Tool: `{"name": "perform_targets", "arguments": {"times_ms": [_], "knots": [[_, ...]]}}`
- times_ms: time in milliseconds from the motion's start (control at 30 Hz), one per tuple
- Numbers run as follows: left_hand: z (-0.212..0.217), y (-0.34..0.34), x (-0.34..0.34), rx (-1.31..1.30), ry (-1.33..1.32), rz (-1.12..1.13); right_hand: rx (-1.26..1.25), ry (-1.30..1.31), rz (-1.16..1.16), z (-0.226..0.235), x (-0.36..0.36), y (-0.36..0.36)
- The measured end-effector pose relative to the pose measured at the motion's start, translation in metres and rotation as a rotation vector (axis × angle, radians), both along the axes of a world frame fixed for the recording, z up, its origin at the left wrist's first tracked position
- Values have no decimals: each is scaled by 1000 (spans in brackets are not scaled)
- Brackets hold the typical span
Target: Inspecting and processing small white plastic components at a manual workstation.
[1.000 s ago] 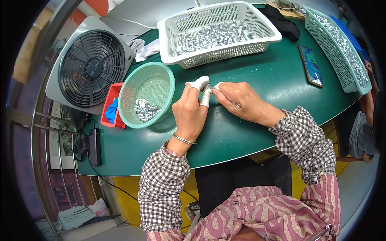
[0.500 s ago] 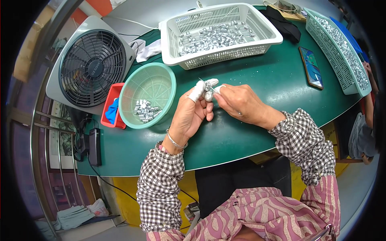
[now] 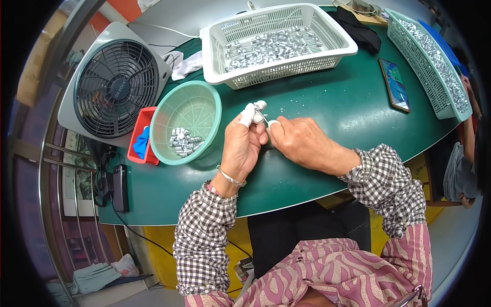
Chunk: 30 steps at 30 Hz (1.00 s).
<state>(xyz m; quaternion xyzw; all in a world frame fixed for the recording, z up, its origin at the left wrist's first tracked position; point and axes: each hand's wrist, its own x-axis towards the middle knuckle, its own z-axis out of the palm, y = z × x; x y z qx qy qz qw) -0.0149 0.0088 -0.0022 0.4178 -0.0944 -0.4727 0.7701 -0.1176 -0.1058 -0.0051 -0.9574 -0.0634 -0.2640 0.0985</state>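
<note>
Over the middle of the table, my left hand (image 3: 244, 143) is closed, white covers on its thumb and fingertips. It pinches a small metal part, mostly hidden by the covered fingers. My right hand (image 3: 307, 140), also with a white fingertip cover, grips a thin metal pick-like tool (image 3: 262, 117) whose tip reaches the part. Left of my hands stands a green round sieve basket (image 3: 219, 110) with a small heap of silvery metal parts (image 3: 185, 141). Beyond them is a white rectangular basket (image 3: 286, 71) holding many similar parts (image 3: 276, 48).
A red bin (image 3: 134, 137) with blue cloth touches the sieve basket. A grey fan (image 3: 117, 84) stands at the left. On the right lie a phone (image 3: 394, 84) and a pale green basket (image 3: 427, 77) full of small parts. White specks dot the green table (image 3: 353, 97).
Both hands have shifted slightly; the right has turned its back more upward and its fingers have come closer to the left. The silvery piece between the fingers shows less now.
</note>
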Motion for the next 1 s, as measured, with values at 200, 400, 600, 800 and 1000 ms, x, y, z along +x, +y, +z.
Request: {"name": "perform_targets", "arguments": {"times_ms": [200, 400, 600, 800, 1000], "knots": [[-2, 0, 0, 3, -42, 49, -26, 15, -13, -1, 1, -1], [1, 1, 1, -6, -42, -28, 34, -28, 33, 1, 2, -2], [2, 3, 2, -54, -31, -80, 72, -87, 39, 2, 2, -3], [-5, 3, 18, -65, -51, 68, 210, -186, 88, 10, 0, -2], [4, 5, 14, 54, -243, 39, 311, -212, 12, 12, 2, -15]]}}
